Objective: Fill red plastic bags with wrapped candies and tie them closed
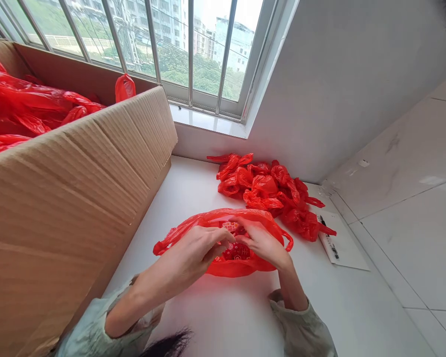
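Observation:
A red plastic bag (241, 270) lies on the white tabletop in front of me, its mouth spread wide and a looped handle at each side. Inside it are red packets (236, 253) printed with pale patterns and characters. My left hand (204, 245) reaches over the bag from the left, fingers loosely bent and thumb apart. From the right, my right hand (262, 240) comes in over the same opening, with its thumb and fingers apart. The fingertips of both hands nearly meet above the packets. Nothing shows clearly between the fingers of either hand.
A large cardboard box (96, 168) holding red plastic bags (40, 101) stands on the left. Several knotted red bags (263, 186) are heaped by the back wall. A black pen (333, 248) lies on white paper (351, 255) at right. Behind is a barred window (189, 59).

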{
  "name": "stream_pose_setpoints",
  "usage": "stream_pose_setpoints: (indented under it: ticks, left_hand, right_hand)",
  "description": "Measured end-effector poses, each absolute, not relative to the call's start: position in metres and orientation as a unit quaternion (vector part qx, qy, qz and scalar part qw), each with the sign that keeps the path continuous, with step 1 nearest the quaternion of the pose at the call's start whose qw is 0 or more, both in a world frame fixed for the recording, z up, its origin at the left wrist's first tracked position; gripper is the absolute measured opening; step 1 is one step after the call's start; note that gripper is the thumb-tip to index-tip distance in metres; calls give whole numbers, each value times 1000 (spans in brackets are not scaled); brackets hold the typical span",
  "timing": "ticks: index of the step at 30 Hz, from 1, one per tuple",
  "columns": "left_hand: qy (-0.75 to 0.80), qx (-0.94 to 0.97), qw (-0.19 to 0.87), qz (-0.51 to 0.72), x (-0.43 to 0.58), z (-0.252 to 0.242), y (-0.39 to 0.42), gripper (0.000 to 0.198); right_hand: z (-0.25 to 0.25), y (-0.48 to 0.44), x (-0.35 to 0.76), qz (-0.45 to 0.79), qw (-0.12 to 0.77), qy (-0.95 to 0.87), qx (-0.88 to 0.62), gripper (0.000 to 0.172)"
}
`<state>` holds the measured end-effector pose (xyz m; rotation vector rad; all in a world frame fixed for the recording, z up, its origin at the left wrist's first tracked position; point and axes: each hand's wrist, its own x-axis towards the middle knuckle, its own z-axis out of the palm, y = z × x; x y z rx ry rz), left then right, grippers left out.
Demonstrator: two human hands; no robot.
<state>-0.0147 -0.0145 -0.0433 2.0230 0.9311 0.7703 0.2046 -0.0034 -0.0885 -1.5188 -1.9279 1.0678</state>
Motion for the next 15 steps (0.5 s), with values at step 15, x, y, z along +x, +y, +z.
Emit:
stream_pose_setpoints:
  ticks: [15]
  left_hand:
    - [614, 779, 115, -55, -49, -31, -25, 48]
  right_hand:
    - [-32, -43, 230, 116, 222, -702, -667, 25]
